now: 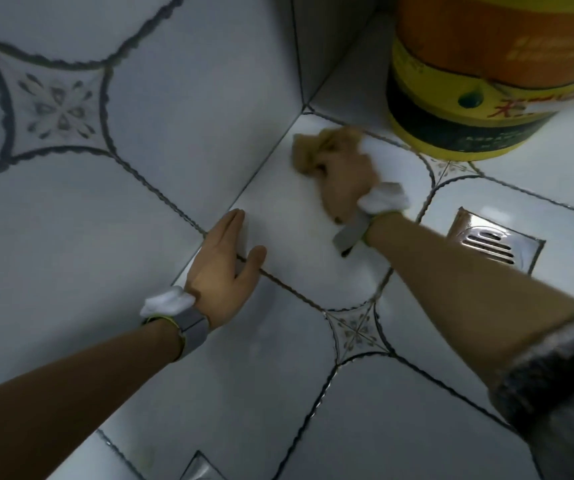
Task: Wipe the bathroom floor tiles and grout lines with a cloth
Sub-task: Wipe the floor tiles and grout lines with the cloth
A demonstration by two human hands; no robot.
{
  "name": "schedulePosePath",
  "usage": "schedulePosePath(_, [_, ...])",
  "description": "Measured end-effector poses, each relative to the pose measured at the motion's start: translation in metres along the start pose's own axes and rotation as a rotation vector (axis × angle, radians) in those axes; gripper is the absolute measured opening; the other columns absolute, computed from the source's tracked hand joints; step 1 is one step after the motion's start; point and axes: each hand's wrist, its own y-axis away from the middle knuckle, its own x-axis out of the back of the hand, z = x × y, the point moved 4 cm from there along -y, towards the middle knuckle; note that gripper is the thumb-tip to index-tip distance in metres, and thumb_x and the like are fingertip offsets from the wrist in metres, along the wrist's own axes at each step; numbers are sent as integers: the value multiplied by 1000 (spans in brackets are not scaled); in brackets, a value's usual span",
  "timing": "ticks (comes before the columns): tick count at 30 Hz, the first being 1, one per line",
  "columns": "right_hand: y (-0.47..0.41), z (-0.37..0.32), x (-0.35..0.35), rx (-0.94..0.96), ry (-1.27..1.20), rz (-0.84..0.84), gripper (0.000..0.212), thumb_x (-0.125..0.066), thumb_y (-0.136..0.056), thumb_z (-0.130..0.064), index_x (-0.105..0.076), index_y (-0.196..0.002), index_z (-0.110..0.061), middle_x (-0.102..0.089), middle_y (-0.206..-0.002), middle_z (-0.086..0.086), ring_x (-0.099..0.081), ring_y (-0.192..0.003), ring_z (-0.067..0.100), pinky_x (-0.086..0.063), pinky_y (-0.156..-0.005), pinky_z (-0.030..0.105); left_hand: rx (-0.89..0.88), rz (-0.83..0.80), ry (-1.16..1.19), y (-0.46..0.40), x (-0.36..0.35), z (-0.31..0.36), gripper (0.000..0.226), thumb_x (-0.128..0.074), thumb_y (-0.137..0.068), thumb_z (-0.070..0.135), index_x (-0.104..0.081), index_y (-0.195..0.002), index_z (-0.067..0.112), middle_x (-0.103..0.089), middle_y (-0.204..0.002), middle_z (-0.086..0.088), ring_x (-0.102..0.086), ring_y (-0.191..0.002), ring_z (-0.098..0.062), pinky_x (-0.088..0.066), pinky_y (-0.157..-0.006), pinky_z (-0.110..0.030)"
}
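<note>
My right hand (346,181) grips a crumpled tan cloth (313,150) and presses it onto a white floor tile (299,237) near the corner where floor meets wall; hand and cloth are blurred. My left hand (224,268) lies flat with straight fingers on the floor, across a dark grout line (289,289) at the foot of the wall. Both wrists wear grey bands with white padding.
A yellow and orange bucket (469,98) stands on the floor just beyond the cloth. A steel floor drain (493,242) sits right of my right forearm. A patterned tiled wall (105,133) rises on the left.
</note>
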Motion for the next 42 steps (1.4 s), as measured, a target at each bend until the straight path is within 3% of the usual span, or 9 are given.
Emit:
schedulePosePath(5, [89, -92, -20, 498, -199, -373, 28, -67, -88, -14, -69, -115, -10, -68, -89, 10, -65, -69, 27, -35, -54, 17, -90, 53, 39, -10, 9, 9, 67, -28, -94, 55, -23, -150, 20, -22, -157, 3, -19, -143, -8, -11, -112, -16])
schedulePosePath(8, [91, -67, -11, 666, -145, -417, 15, -74, -85, -26, -76, -100, -25, -66, -98, 8, -64, -69, 24, -33, -54, 15, -96, 50, 21, -8, 10, 8, 71, -22, -91, 62, -22, -150, 22, -21, -157, 4, -19, -143, -8, -11, -111, -17])
schedulePosePath(15, [-22, 63, 24, -211, 100, 5, 28, -51, -96, -25, -65, -118, -15, -60, -122, 12, -58, -108, 33, -43, -79, 35, -93, -22, 7, 1, -2, 17, 66, -34, -96, 55, -22, -151, 20, -20, -157, 4, -18, -143, -10, -12, -112, -20])
schedulePosePath(18, [27, 31, 23, -99, 102, -168, 27, -55, -96, -30, -64, -119, -21, -55, -129, 5, -60, -107, 29, -45, -86, 38, -98, 5, 30, -8, 0, 29, 65, -36, -96, 52, -25, -150, 17, -23, -156, 1, -20, -143, -13, -12, -113, -21])
schedulePosePath(21, [136, -5, 39, -24, 6, -195, 11, -65, -89, -35, -74, -92, -29, -64, -120, 5, -67, -77, 28, -46, -79, 57, -153, -8, 31, -18, -7, 58, 67, -33, -92, 51, -30, -148, 14, -29, -154, -4, -24, -143, -17, -14, -113, -23])
schedulePosePath(26, [249, 18, 68, 204, -65, -283, 6, -71, -84, -35, -73, -89, -33, -61, -100, -1, -64, -70, 20, -47, -54, 27, -338, -159, 16, -11, -39, 112, 65, -37, -91, 46, -34, -146, 12, -34, -152, -5, -30, -140, -20, -20, -115, -28])
schedulePosePath(33, [255, 251, 175, -576, 198, 210, 21, -60, -91, -35, -70, -107, -26, -54, -101, 9, -59, -85, 38, -39, -72, 33, -514, -399, -142, 5, -100, 190, 82, -37, -80, 55, -21, -150, 16, -13, -159, 1, -14, -146, -16, -14, -119, -36])
schedulePosePath(36, [283, 274, 191, -912, 203, 338, 24, -58, -90, -32, -72, -103, -16, -56, -109, 15, -58, -93, 40, -35, -74, 33, -621, -417, -164, 6, -122, 225, 89, -46, -78, 59, -18, -151, 16, -5, -160, 1, -7, -147, -16, -10, -120, -36])
schedulePosePath(42, [341, 132, 133, -431, 68, 55, 8, -58, -92, -31, -56, -84, -27, -46, -96, -1, -52, -64, 23, -44, -59, 35, -811, -365, -78, 16, -162, 294, 59, -41, -95, 33, -29, -148, 10, -19, -158, -4, -15, -146, -21, -12, -120, -37])
